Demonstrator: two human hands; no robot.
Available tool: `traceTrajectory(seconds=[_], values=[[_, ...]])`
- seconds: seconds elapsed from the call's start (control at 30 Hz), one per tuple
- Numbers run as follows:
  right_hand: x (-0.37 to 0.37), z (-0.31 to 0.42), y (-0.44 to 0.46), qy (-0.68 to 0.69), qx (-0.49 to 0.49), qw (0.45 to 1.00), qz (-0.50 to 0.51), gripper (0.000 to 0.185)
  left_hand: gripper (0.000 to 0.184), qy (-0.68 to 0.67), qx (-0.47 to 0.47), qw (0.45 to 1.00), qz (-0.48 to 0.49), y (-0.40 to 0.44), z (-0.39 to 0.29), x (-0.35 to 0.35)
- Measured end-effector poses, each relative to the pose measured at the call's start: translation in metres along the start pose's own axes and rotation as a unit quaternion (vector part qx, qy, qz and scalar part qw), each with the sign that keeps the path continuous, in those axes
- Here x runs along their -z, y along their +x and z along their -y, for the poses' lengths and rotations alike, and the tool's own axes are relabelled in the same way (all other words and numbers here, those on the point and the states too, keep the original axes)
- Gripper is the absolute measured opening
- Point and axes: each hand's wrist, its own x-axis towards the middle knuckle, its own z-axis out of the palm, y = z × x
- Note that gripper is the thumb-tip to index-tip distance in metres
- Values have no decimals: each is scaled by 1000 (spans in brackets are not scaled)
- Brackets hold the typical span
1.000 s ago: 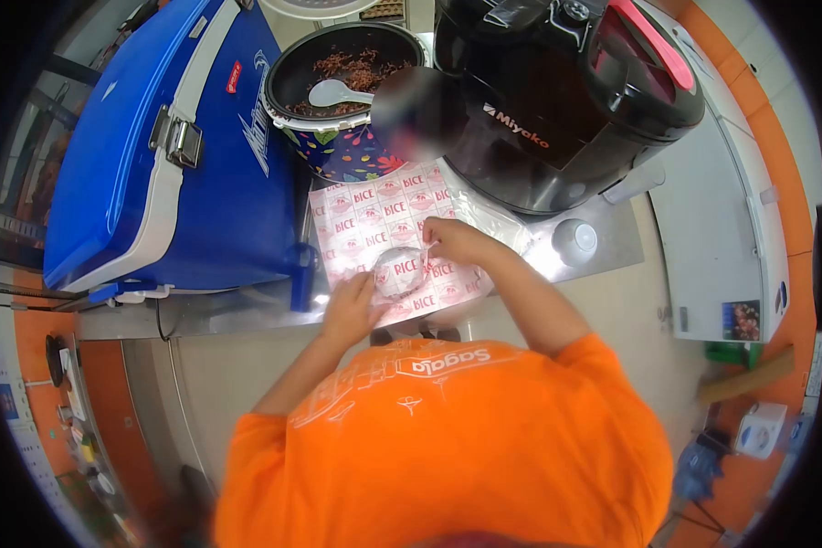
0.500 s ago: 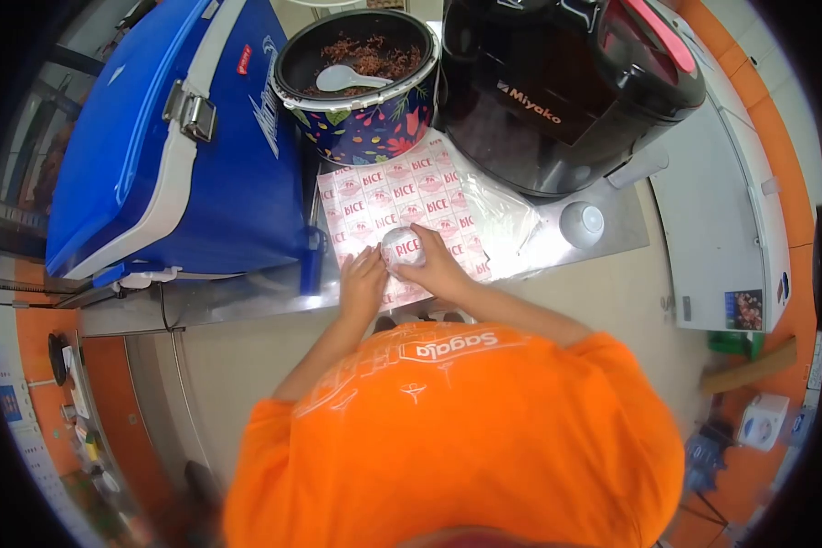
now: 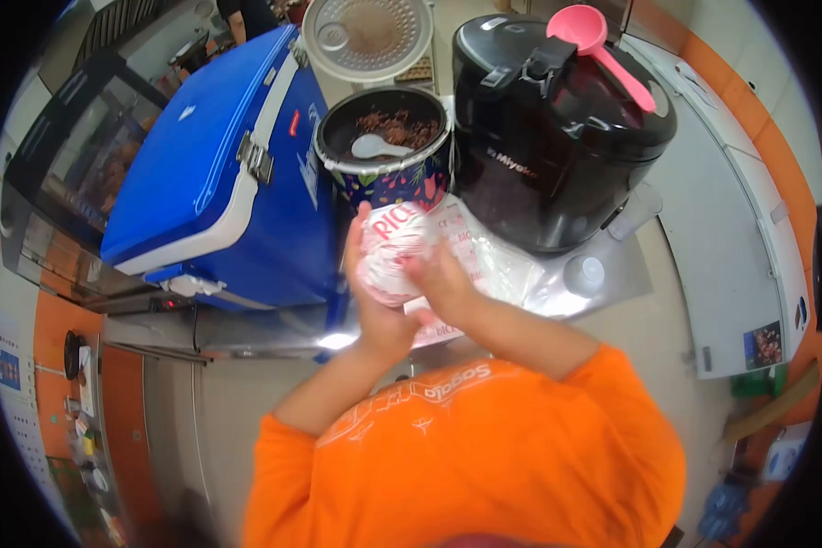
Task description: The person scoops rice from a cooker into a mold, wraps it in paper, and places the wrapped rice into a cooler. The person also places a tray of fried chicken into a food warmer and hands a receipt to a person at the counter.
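A crumpled round paper parcel [image 3: 395, 242] printed RICE in red is raised above the steel table. My left hand [image 3: 374, 306] cups it from the left and below. On its right side, my right hand [image 3: 447, 281] presses fingers and thumb against the bunched folds, slightly blurred. The parcel's contents are hidden. Beneath and behind my hands lie flat RICE-printed sheets [image 3: 457, 236]. Just beyond is a floral pot [image 3: 388, 189] with reddish-brown grainy food [image 3: 420, 132] and a white spoon [image 3: 379, 146] inside.
A blue cooler box [image 3: 247, 219] stands at left. To the right are a black Miyako rice cooker [image 3: 539, 173] topped by a pink ladle [image 3: 626, 78], a clear cup [image 3: 637, 215] and a small bowl [image 3: 584, 274]. Behind the pot stands a raised lid [image 3: 365, 36]. Another person is partly visible at the back.
The small silvery RICE-marked dome at the sheets has given way to a paper parcel lifted in both hands. The view has tilted up, showing the pot's lid and another person.
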Motion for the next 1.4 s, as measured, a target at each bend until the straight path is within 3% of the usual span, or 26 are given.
traceTrajectory(seconds=[0.07,0.13,0.17,0.2,0.23,0.27,0.37,0.4,0.5,0.57,0.6,0.63,0.73,0.77,0.83,0.9,0.97,1.0,1.03,1.07,1.13,1.2,1.27,1.3,1.33,1.4], values=[[11,-16,-6,-87,9,995,-45,64,79,-65,181,978,-77,-2,-5,3],[33,-22,-22,-446,87,890,38,58,51,-100,288,944,-123,6,-15,12],[49,-9,-30,-453,80,888,17,58,44,-123,342,925,-107,14,-27,26],[72,11,-41,-476,8,872,117,54,40,-192,345,912,-116,23,-42,46],[95,28,-56,-483,-70,848,209,52,45,-334,264,905,-10,35,-47,84],[119,38,-73,-453,-221,858,101,44,51,-198,205,956,-65,56,-83,89],[213,46,-130,-733,-90,657,-150,42,57,61,105,971,-207,150,-144,134],[230,54,-146,-769,-93,606,-183,51,54,68,152,967,-194,176,-152,161],[267,44,-168,-790,-124,589,-117,64,52,122,257,951,-122,228,-135,245],[280,36,-169,-766,-127,622,-101,70,53,195,359,913,2,253,-117,276],[284,32,-164,-746,-136,646,-91,75,61,413,370,826,-107,246,-113,250],[281,34,-160,-730,-168,653,-111,76,65,435,385,803,-129,272,-94,331],[276,44,-156,-688,-204,680,-153,73,66,510,357,765,-163,289,-81,367],[274,44,-160,-617,-172,747,-179,73,67,638,310,662,-243,274,-89,312],[248,59,-156,-362,-162,889,-229,71,62,712,81,666,-209,276,-105,307],[218,52,-150,104,-137,963,-208,63,48,680,-186,676,-214,231,-118,206],[191,27,-126,243,-152,949,-129,70,39,614,-203,749,-144,154,-81,117],[171,24,-108,253,-153,949,-110,71,44,392,-81,913,-81,105,-48,81],[149,20,-87,280,-182,936,-113,71,61,312,91,945,38,68,-33,46],[130,13,-66,306,-212,921,-116,71,80,179,127,972,85,36,0,27],[105,-13,-30,317,-224,921,18,63,94,-57,303,951,3,-6,47,12],[69,-17,3,74,-255,964,11,50,89,-350,427,826,-111,-12,64,21],[65,-25,35,-60,-248,966,42,45,85,-378,421,814,-133,-6,63,46],[65,-17,58,-301,-101,945,75,42,82,-399,422,799,-158,-3,64,61],[62,-6,83,-516,54,848,106,40,75,-530,386,747,-114,-2,69,78],[47,18,145,-588,118,799,53,27,75,-468,430,762,-121,3,81,98]])
